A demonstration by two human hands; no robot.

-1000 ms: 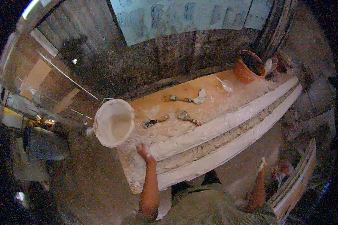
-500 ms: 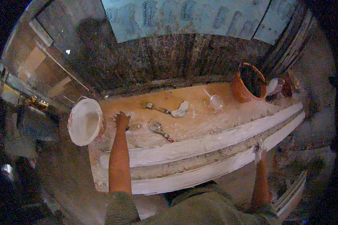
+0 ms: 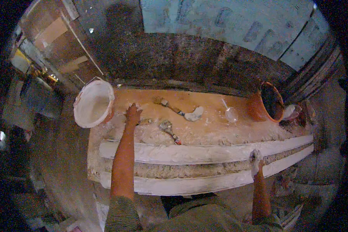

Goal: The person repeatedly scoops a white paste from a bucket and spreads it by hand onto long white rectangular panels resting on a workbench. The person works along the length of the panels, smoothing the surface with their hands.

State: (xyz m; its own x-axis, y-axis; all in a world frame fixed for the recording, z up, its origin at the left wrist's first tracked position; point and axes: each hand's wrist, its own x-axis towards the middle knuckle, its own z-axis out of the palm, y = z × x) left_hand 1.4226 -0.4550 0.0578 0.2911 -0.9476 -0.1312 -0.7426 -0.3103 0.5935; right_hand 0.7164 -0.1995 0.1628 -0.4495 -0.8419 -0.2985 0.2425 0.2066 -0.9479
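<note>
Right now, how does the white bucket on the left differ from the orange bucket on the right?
The white bucket is pale inside and out, coated with white plaster; the orange bucket has an orange wall and a dark inside. The white bucket overhangs the left end of the bench, close to the left hand; the orange bucket stands at the far right, away from both hands. Both are round, open-topped and tilted in this view.

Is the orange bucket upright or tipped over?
Upright: the orange bucket stands on the table, its round dark opening facing up.
</note>
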